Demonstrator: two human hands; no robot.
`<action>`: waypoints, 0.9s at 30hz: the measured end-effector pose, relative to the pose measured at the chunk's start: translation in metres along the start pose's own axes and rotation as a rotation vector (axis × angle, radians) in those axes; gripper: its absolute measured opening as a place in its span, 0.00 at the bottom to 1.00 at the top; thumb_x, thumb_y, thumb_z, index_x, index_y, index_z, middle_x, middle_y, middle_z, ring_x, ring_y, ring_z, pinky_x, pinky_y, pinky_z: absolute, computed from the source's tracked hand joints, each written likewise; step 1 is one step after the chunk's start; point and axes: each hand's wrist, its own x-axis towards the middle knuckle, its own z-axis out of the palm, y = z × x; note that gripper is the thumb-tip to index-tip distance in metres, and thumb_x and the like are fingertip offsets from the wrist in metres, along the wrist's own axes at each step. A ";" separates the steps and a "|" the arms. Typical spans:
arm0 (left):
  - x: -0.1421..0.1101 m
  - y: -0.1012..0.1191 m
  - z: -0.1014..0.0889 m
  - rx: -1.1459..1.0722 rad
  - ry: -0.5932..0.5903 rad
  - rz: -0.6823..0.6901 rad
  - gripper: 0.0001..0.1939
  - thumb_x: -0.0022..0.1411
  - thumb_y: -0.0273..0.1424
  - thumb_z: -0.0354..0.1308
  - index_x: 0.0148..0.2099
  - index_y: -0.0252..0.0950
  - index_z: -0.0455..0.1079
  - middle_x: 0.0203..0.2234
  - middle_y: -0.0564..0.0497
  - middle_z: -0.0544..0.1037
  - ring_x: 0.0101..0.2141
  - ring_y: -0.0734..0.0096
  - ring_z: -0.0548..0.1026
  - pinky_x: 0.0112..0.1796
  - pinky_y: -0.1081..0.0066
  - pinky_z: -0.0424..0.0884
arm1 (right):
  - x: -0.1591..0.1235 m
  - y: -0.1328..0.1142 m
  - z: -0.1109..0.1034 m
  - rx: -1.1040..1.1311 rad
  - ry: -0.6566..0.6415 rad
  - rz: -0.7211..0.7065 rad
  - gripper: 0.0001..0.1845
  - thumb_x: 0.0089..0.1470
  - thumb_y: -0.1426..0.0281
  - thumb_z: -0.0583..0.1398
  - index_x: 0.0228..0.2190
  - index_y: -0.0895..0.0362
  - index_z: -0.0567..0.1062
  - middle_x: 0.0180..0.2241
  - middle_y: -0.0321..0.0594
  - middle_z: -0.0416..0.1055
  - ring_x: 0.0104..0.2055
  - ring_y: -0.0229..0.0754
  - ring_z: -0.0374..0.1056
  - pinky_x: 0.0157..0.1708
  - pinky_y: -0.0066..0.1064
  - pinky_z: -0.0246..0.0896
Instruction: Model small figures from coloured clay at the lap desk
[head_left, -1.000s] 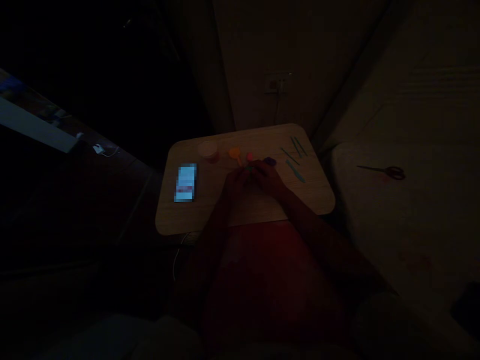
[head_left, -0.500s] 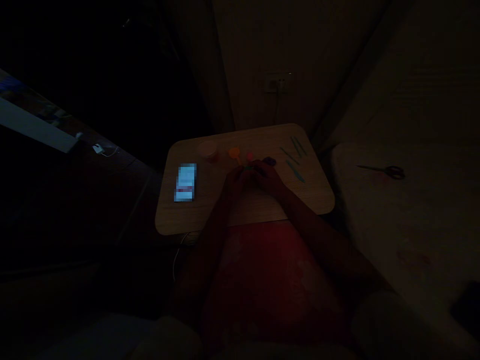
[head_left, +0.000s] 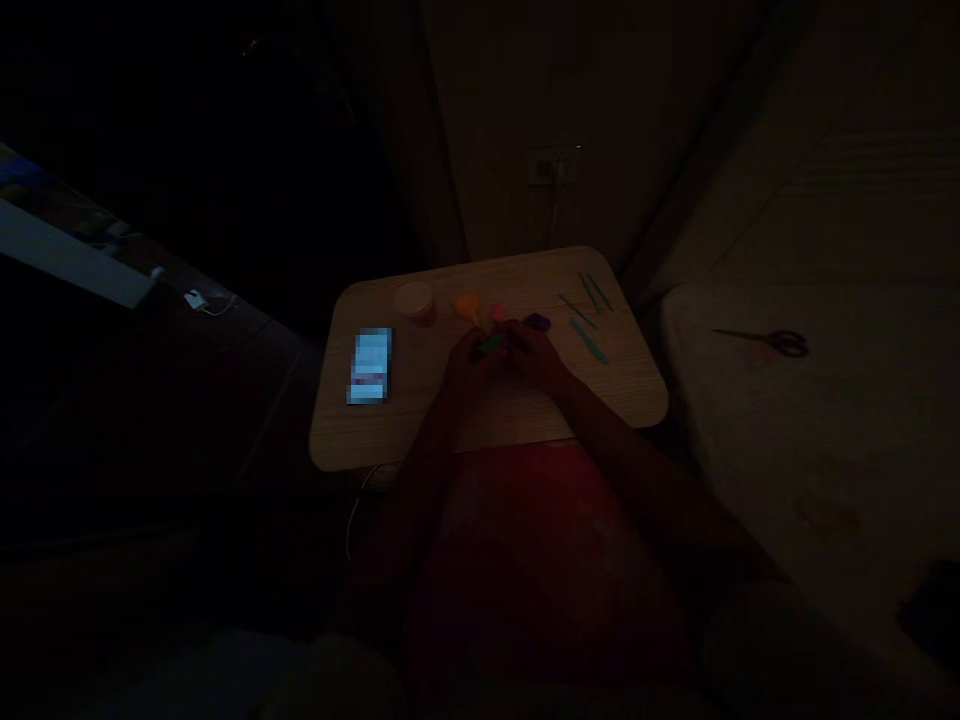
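Green piece [head_left: 488, 346] shifted left | between left hand [head_left: 471, 367], right hand [head_left: 534, 353]

No writing can be read anywhere in view. The smartphone [head_left: 370, 365] lying on the worktop [head_left: 352, 435] has a lit screen (pixelated into pale blue blocks with a darker band across it), so whatever it shows stays illegible. The round tub [head_left: 413, 302] near the worktop's far edge is too dim to show any label, and the wall socket [head_left: 551, 168] is too dark and small to read.
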 end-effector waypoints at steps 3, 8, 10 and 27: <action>-0.001 0.002 0.001 -0.001 0.007 0.009 0.19 0.53 0.43 0.72 0.33 0.38 0.68 0.28 0.55 0.69 0.32 0.70 0.66 0.36 0.70 0.65 | 0.000 0.001 0.000 -0.024 0.011 -0.013 0.15 0.66 0.59 0.58 0.48 0.51 0.78 0.36 0.41 0.78 0.42 0.49 0.73 0.47 0.42 0.69; 0.000 0.001 0.002 0.001 -0.004 -0.009 0.13 0.56 0.38 0.71 0.36 0.37 0.73 0.30 0.53 0.75 0.34 0.69 0.70 0.38 0.70 0.67 | 0.000 0.002 0.000 -0.023 0.008 -0.029 0.17 0.67 0.56 0.57 0.47 0.52 0.78 0.38 0.43 0.78 0.42 0.49 0.73 0.48 0.42 0.69; 0.001 -0.002 0.002 0.001 -0.011 -0.014 0.12 0.56 0.37 0.71 0.36 0.36 0.74 0.30 0.54 0.75 0.33 0.69 0.70 0.38 0.70 0.68 | 0.000 0.001 0.000 -0.004 0.002 -0.030 0.19 0.67 0.53 0.57 0.46 0.53 0.78 0.39 0.43 0.78 0.41 0.48 0.72 0.47 0.41 0.69; -0.006 0.005 0.000 0.043 -0.130 0.027 0.15 0.54 0.42 0.70 0.35 0.36 0.76 0.28 0.53 0.76 0.31 0.69 0.70 0.36 0.69 0.67 | 0.000 -0.010 -0.001 -0.017 0.002 0.036 0.22 0.63 0.47 0.60 0.33 0.54 0.73 0.30 0.37 0.71 0.34 0.42 0.65 0.36 0.34 0.62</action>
